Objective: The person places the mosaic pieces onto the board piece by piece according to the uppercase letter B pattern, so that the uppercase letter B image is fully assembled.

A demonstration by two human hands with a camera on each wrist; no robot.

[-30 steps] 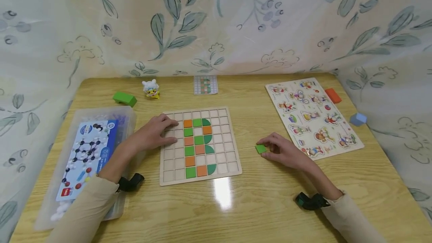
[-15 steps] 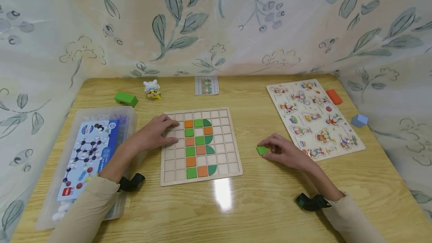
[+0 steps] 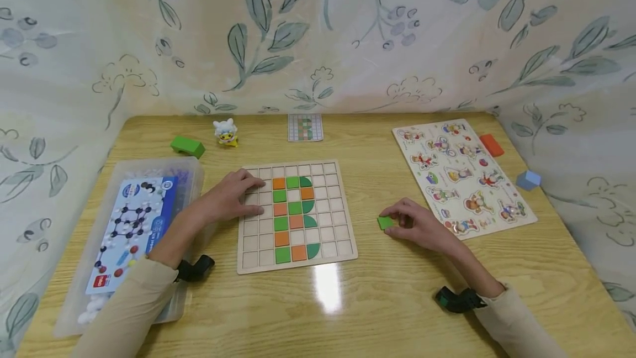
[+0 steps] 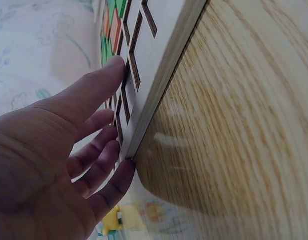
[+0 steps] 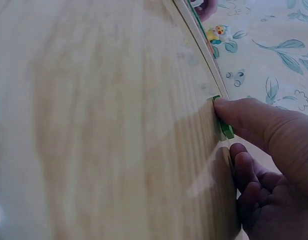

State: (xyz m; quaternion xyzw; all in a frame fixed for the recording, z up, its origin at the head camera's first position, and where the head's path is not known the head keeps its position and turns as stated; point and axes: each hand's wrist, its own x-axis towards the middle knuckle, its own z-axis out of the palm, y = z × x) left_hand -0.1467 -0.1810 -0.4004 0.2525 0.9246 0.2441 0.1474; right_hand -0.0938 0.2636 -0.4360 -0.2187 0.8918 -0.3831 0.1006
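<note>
A square wooden grid board (image 3: 348, 236) lies in the middle of the table in the head view. Orange tiles (image 3: 279, 183), green square tiles (image 3: 282, 254) and dark green rounded tiles (image 3: 313, 251) sit in some of its cells. My left hand (image 3: 226, 198) rests on the board's left edge, its thumb and fingers spread over the rim; the left wrist view shows the thumb (image 4: 101, 82) on the grid. To the right of the board, my right hand (image 3: 417, 225) pinches a small green square tile (image 3: 385, 222), low at the tabletop; that tile (image 5: 227, 130) also shows in the right wrist view.
A patterned card (image 3: 305, 127) lies behind the board. On the left are a clear plastic box (image 3: 189, 167), a green block (image 3: 187, 147) and a small toy figure (image 3: 226, 132). A picture puzzle board (image 3: 464, 178), an orange block (image 3: 491, 145) and a blue block (image 3: 528, 180) are at right.
Both hands hold their places, and the green tile stays in the right hand's pinch. Only the head view has shifted slightly.
</note>
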